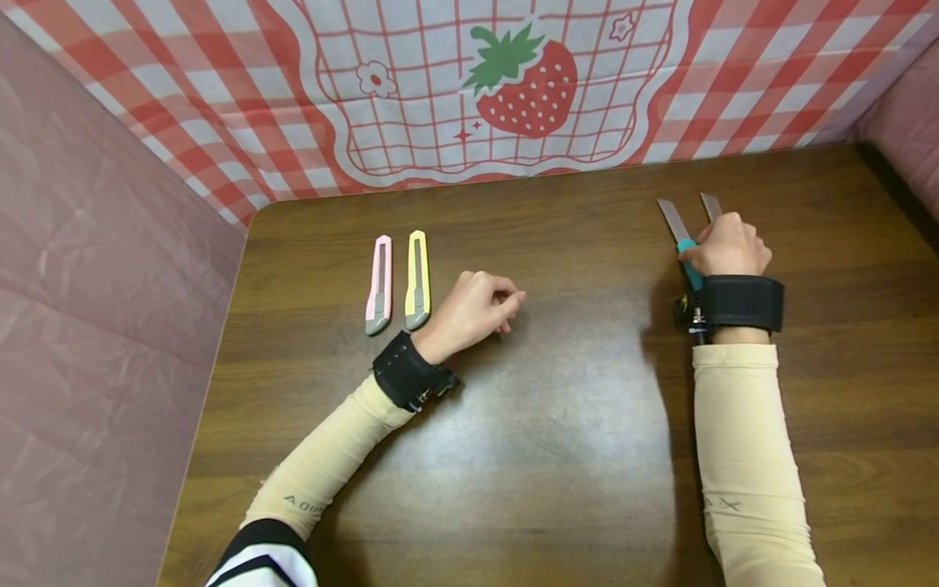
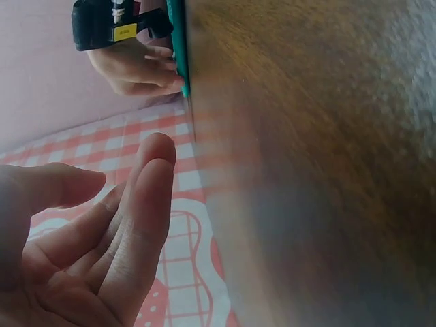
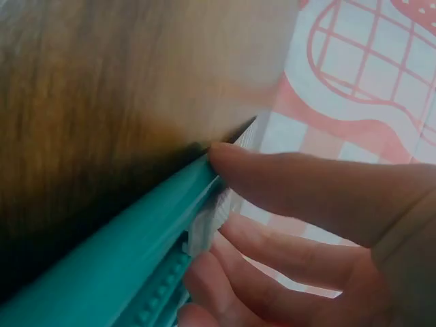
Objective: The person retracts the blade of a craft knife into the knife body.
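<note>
My right hand is at the back right of the table, holding a teal utility knife with its blade out. In the right wrist view the thumb lies on the front end of the teal handle, and the fingers bend beside a ridged teal part. A second bare blade pokes out beyond the hand, which hides its handle. Loosely curled and holding nothing, my left hand hovers near the middle of the table. Left of it lie a yellow utility knife and a pink utility knife, parallel.
The brown wooden table ends at the back against a red-and-white checked cloth with a strawberry print. Pinkish sheeting hangs along the left side, with more at the far right.
</note>
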### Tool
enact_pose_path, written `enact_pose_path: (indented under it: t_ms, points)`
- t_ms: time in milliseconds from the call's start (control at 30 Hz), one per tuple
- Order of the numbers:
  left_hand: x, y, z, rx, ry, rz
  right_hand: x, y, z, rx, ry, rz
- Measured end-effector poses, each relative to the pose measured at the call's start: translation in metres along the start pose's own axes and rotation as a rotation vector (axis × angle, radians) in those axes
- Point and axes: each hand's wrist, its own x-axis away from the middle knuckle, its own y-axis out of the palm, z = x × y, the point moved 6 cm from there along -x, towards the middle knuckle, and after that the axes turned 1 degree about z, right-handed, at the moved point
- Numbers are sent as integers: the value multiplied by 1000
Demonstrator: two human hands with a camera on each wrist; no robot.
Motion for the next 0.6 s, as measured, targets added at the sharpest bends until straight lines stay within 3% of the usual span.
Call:
enact_pose_path:
  t_ms: [167, 300, 467, 600]
  points:
    - [0, 0, 1, 4, 6, 1, -3, 3, -2, 26, 21, -26]
    - [0, 0, 1, 3, 9, 2, 0, 2, -5, 2, -16, -44]
    - [0, 1, 0, 2, 13, -1, 13, -8, -23, -141, -151, -36]
    - [0, 1, 0, 8, 17, 3, 26, -15, -49, -302, -308, -50]
